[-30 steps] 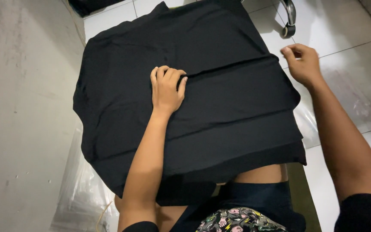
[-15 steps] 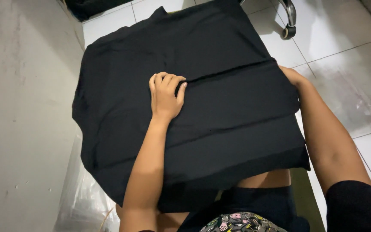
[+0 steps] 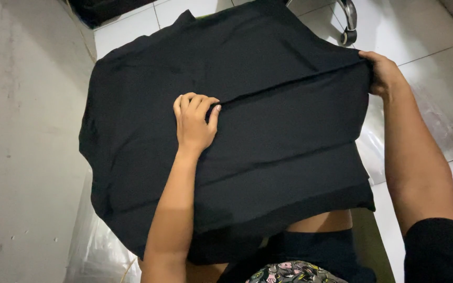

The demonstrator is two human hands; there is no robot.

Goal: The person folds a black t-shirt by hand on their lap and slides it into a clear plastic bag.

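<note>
Across your lap the black garment (image 3: 268, 136) lay spread; your left hand (image 3: 194, 126) pinched its centre fold, your right hand (image 3: 383, 73) gripped the fold's far edge; folding seemed midway, needing a taut, even pull.

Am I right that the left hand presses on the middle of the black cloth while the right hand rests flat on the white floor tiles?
Not quite. The head view shows the right hand gripping the black cloth's far right edge, not resting on tiles. The left hand does press on its middle.
</note>
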